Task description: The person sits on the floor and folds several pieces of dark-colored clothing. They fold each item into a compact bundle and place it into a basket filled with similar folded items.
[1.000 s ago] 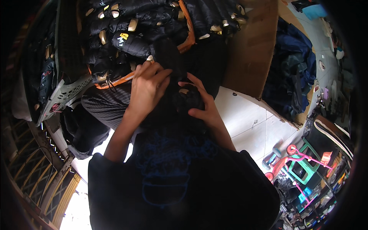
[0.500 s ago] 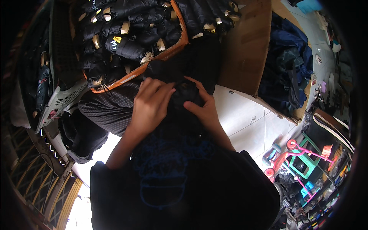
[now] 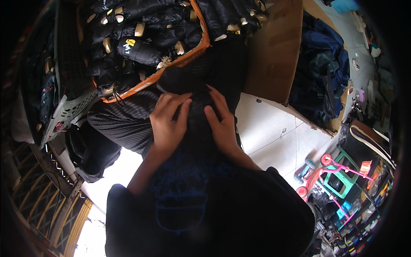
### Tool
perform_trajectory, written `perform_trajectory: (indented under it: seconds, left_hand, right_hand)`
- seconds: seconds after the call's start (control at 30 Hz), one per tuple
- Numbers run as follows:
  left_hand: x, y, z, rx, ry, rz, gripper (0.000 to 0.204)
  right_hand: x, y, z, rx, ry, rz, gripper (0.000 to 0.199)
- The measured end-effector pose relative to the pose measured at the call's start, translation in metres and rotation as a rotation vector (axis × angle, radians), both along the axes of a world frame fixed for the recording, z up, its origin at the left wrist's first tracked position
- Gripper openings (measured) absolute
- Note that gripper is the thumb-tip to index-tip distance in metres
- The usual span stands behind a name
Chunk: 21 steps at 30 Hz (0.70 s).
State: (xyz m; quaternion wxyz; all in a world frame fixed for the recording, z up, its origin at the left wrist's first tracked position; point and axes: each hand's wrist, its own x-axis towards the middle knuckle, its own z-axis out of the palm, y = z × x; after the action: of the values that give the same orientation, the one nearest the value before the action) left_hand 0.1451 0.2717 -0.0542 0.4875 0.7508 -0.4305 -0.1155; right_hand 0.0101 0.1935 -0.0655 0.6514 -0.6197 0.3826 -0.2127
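A dark, soft bundle of black cloth lies over my lap, its outline hard to tell from my black clothing. My left hand is closed on its left side, with thumb and fingertips pinching the cloth near the top. Across from it, my right hand curls round the right side, thumb and forefinger a little apart on the fabric. Just beyond my hands stands an orange-edged box packed with several rolled black cloth bundles, which carry pale beige pieces and a few yellow labels.
At right, a brown cardboard box stands beside dark blue cloth. A grey perforated crate is at left, above a folding metal gate. A pink toy scooter and a green stool lie on the tiled floor.
Both hands have come slightly lower and nearer my body. The bundle's rounded top between them is less raised than before, and more black cloth shows beyond my fingertips.
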Motion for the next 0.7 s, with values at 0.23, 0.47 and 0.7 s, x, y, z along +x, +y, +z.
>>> perform_trajectory:
  seconds: [0.23,0.47,0.7]
  left_hand:
    - [0.003,0.007,-0.006,-0.059,-0.235,-0.052,0.02]
    - [0.007,0.013,-0.018,-0.108,-0.095,-0.014,0.015]
    - [0.005,0.019,-0.02,-0.142,-0.204,-0.078,0.018]
  right_hand:
    - [0.0,0.002,-0.003,-0.106,-0.009,0.03,0.044]
    - [0.006,0.003,-0.005,-0.072,-0.05,0.059,0.04]
    - [0.01,0.004,-0.018,-0.154,-0.012,0.113,0.041]
